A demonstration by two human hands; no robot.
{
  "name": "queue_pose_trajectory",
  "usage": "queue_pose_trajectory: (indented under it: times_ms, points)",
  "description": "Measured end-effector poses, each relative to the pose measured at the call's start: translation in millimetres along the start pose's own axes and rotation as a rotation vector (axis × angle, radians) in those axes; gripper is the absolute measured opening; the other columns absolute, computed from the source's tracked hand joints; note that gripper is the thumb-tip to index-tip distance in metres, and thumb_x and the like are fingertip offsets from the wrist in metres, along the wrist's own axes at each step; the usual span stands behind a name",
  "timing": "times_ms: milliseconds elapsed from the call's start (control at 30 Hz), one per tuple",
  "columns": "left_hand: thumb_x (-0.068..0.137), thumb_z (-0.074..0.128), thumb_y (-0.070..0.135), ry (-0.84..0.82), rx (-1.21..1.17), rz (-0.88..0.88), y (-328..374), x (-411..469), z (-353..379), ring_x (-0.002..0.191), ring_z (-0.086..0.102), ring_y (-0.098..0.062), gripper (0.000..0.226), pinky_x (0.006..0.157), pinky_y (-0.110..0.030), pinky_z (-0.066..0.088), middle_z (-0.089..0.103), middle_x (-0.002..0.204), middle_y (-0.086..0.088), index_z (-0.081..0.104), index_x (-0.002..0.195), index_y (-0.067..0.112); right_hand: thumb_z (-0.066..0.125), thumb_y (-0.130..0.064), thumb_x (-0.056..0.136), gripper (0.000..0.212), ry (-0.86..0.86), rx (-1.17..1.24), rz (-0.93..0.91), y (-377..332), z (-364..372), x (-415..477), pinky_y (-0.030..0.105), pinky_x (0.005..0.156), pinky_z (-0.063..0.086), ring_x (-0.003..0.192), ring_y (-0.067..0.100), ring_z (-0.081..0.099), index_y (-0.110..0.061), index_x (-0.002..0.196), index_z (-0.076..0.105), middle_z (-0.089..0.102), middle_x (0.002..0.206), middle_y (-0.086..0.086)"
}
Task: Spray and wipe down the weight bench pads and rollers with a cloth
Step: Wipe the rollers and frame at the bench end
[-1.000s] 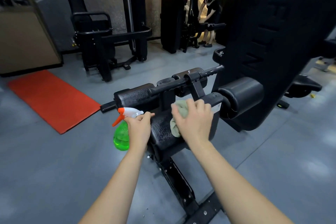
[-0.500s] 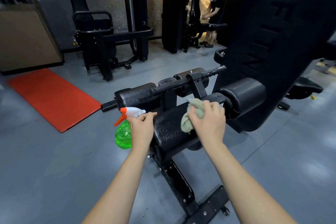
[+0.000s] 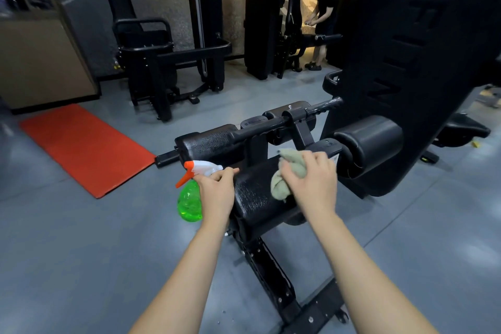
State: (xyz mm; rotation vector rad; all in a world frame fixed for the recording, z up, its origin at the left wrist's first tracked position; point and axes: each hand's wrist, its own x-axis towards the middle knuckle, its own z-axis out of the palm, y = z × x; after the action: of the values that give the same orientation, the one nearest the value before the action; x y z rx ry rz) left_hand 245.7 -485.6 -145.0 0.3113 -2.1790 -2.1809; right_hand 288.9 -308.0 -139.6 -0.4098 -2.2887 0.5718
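While your right hand clutches the bunched cloth and presses it onto the pad lying between your hands, the job looks to be in its wiping stage, roughly midway by my judgement. Your left hand grips the neck of the green bottle, which hangs just off the pad's left end with its nozzle pointing away from the bench, so it is not aimed to spray. The pad's cracked skin shows no clear wetness, so how much of it is already clean cannot be told. Probably left for you: the roller just right of your right hand, and the bar pads beyond your left hand. Against a second ago, your right hand and cloth sit further right along the pad, nearer the roller; over the last half second they barely shift. Your left hand and bottle hold the same place.
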Motion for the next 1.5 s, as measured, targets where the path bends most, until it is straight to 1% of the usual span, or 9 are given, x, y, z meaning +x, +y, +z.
queue_pose_trajectory:
  times_ms: [233,433,567,733,833,967,1133,1300,1500]
  points:
    - [0.093,0.054,0.015,0.013,-0.019,-0.021,4,-7,-4,0.094,0.057,-0.009,0.018,0.087,-0.025,0.035,0.067,0.121,0.001,0.068,0.090,0.025,0.060,-0.047,0.085,0.036,0.115,-0.032,0.101,-35,11,-37,0.044,0.077,0.045,0.089,0.034,0.049,-0.014,0.096,0.067,0.058,0.098,0.008]
    - [0.095,0.054,0.013,0.009,0.001,-0.019,2,-3,-1,0.080,0.054,0.012,0.037,0.081,-0.021,0.034,0.059,0.078,0.035,0.061,0.126,-0.005,0.069,-0.040,0.083,0.027,0.036,0.192,-0.141,-37,2,-78,0.039,0.081,0.049,0.093,0.024,0.049,-0.021,0.101,0.070,0.061,0.102,-0.003]
    - [0.095,0.055,0.014,-0.020,0.012,-0.003,3,-3,-1,0.099,0.059,0.002,0.060,0.092,-0.026,0.034,0.074,0.085,0.027,0.028,0.144,-0.006,0.064,-0.048,0.087,0.034,0.031,0.221,0.181,-3,-10,-40,0.041,0.092,0.045,0.103,0.018,0.043,-0.024,0.111,0.067,0.056,0.106,-0.006]
    - [0.095,0.053,0.013,0.006,-0.002,-0.010,-1,-2,0,0.081,0.053,0.022,0.053,0.074,-0.008,0.035,0.061,0.077,0.046,0.042,0.142,-0.012,0.050,-0.049,0.091,0.048,0.033,0.167,0.256,-6,-4,-32,0.044,0.097,0.044,0.109,0.024,0.047,-0.015,0.122,0.063,0.063,0.120,0.002]
    - [0.094,0.055,0.014,0.029,-0.022,-0.009,-1,-2,0,0.080,0.055,0.020,0.035,0.078,0.000,0.036,0.070,0.104,0.020,0.063,0.127,0.007,0.054,-0.045,0.091,0.046,0.049,0.168,0.148,-25,-1,-60,0.041,0.096,0.044,0.112,0.028,0.050,-0.016,0.124,0.065,0.064,0.125,0.002]
    - [0.083,0.056,0.027,0.015,-0.004,-0.005,0,-5,-2,0.114,0.060,-0.018,0.011,0.110,-0.040,0.040,0.061,0.134,-0.009,0.062,0.084,0.036,0.067,-0.038,0.089,0.042,0.058,0.220,-0.126,-31,0,-93,0.033,0.098,0.046,0.110,0.026,0.055,-0.010,0.120,0.071,0.066,0.123,0.003]
    - [0.095,0.054,0.016,0.055,0.002,-0.025,9,-7,1,0.090,0.060,0.003,0.050,0.088,-0.020,0.041,0.068,0.081,0.037,0.045,0.142,-0.003,0.062,-0.050,0.090,0.045,-0.014,0.306,0.129,5,-21,-60,0.033,0.099,0.044,0.119,0.022,0.050,-0.021,0.124,0.067,0.063,0.129,-0.007]
    - [0.094,0.053,0.013,0.082,-0.032,-0.074,9,-6,0,0.064,0.057,0.012,0.069,0.075,-0.027,0.044,0.076,0.079,0.019,0.016,0.150,-0.003,0.051,-0.049,0.094,0.050,0.018,0.231,0.262,-9,-13,-58,0.043,0.100,0.046,0.121,0.023,0.049,-0.019,0.133,0.063,0.059,0.133,-0.003]
    - [0.082,0.055,0.028,0.111,-0.109,-0.153,7,2,2,0.109,0.063,-0.027,0.071,0.099,-0.045,0.050,0.075,0.077,0.015,0.027,0.140,-0.002,0.065,-0.034,0.091,0.040,0.051,0.271,-0.140,-46,1,-100,0.032,0.102,0.044,0.113,0.022,0.055,-0.011,0.123,0.070,0.063,0.121,0.005]
